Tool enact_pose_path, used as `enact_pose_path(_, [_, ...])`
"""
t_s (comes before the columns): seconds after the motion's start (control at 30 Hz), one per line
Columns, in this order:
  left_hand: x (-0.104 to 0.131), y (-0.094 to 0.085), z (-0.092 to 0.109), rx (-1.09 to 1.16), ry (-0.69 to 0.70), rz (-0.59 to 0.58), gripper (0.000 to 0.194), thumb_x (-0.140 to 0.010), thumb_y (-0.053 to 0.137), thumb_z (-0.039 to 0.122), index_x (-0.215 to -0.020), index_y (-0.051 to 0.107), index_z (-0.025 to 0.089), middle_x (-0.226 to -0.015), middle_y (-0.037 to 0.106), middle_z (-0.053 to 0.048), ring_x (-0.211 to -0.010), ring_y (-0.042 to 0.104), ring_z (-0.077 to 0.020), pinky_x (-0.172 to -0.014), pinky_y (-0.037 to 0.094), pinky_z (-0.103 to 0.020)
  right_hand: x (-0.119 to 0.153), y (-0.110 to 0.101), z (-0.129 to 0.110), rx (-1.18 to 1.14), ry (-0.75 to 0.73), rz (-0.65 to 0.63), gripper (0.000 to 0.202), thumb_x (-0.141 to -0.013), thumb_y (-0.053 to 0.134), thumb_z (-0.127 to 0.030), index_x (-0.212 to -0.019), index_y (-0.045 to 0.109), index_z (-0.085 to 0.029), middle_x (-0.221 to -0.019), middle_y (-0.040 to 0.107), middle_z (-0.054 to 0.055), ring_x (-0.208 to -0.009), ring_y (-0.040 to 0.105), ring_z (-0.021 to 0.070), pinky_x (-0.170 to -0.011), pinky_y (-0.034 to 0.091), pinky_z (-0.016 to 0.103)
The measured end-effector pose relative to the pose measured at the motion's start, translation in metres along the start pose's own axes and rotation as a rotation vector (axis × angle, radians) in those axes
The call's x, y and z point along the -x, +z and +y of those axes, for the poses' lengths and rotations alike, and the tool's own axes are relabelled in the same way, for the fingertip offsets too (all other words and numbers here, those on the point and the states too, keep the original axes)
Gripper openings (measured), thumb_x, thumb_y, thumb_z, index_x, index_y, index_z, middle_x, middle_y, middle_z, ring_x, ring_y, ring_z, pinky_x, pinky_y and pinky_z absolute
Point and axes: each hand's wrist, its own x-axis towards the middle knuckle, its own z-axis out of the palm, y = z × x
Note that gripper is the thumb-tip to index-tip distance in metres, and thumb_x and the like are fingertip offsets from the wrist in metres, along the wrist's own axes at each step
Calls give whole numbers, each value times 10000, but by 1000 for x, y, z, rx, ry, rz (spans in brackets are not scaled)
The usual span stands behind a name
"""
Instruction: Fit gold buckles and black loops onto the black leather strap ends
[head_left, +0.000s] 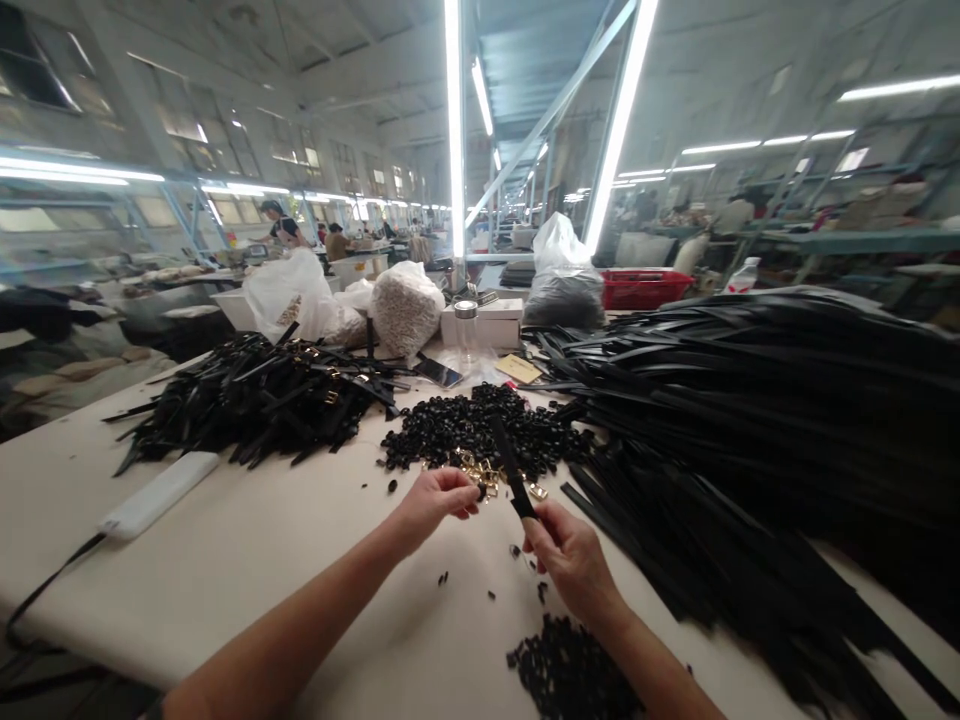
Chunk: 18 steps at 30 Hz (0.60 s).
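My right hand [566, 548] grips a short black strap [510, 462] near its lower end, and the strap slants up and away over the table. To its left, my left hand [444, 495] is closed in a pinch, with a small black loop [481, 492] showing at the fingertips. Just beyond both hands lie gold-coloured buckles [474, 466], in front of a heap of small black loops [450, 425]. Another pile of small black pieces [570, 672] sits below my right wrist.
Long black strips [750, 370] are heaped on the right. Buckled straps [255, 400] form a pile at left, near a white power bank [159, 494] with a cable. Behind stand a clear jar [466, 335], a phone [438, 371], plastic bags [407, 308] and a red basket [646, 289].
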Motion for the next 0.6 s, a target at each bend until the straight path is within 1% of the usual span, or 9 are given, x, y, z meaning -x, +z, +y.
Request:
enact_pose_path(0.03, [1, 13, -2, 109, -14, -10, 311, -699, 730, 421, -732, 624, 130, -674, 642, -41, -632, 589, -138, -625, 454, -247, 1, 0, -1, 5, -4, 4, 264, -879, 506, -434, -751, 531, -204, -588, 597, -19, -435, 519, 116, -420, 412, 215])
enact_pose_path(0.1, [2, 33, -6, 247, -32, -7, 344, -668, 769, 433, -728, 623, 128, -675, 644, -43, -638, 594, -136, -637, 453, -244, 1, 0, 0, 17, -6, 6, 264, -887, 503, -430, -763, 537, -199, -592, 604, -16, -440, 531, 116, -426, 420, 213])
enact_pose_path(0.13, [2, 40, -8, 288, -37, -3, 348, -663, 778, 432, -728, 624, 127, -677, 646, -42, -638, 595, -134, -640, 452, -243, 2, 0, 0, 22, -4, 6, 265, -892, 499, -427, -770, 543, -196, -597, 608, -15, -443, 539, 116, -429, 425, 212])
enact_pose_path(0.2, [1, 47, -13, 322, -35, 2, 338, -668, 783, 420, -718, 624, 125, -673, 645, -38, -634, 589, -126, -638, 449, -236, 1, 0, 3, 26, -1, 2, 263, -901, 490, -417, -780, 550, -192, -611, 618, -13, -448, 551, 114, -436, 433, 209])
enact_pose_path(0.27, [1, 48, -17, 316, -21, 0, 318, -683, 778, 401, -708, 624, 124, -666, 641, -31, -635, 583, -120, -637, 449, -229, 1, 1, 7, 30, 0, -1, 252, -908, 484, -401, -787, 552, -190, -621, 628, -14, -452, 554, 108, -443, 433, 203])
enact_pose_path(0.4, [2, 45, -20, 277, 18, 24, 293, -696, 771, 379, -715, 612, 134, -660, 640, -20, -636, 592, -123, -634, 464, -234, 1, 3, 12, 52, 8, -24, 222, -903, 497, -361, -780, 559, -187, -615, 637, -18, -458, 550, 99, -446, 418, 188])
enact_pose_path(0.5, [3, 43, -18, 261, 50, 57, 311, -650, 801, 363, -788, 622, 150, -675, 656, -14, -624, 605, -133, -604, 471, -241, 1, 3, 10, 57, 18, -66, 204, -895, 506, -341, -797, 585, -181, -618, 640, -20, -455, 538, 91, -438, 399, 179])
enact_pose_path(0.6, [3, 40, -16, 231, 47, 28, 343, -606, 820, 348, -831, 662, 143, -700, 676, -30, -608, 598, -134, -584, 472, -248, 1, -1, 6, 89, 6, -117, 181, -886, 513, -307, -801, 601, -175, -633, 644, -19, -464, 537, 87, -444, 393, 177])
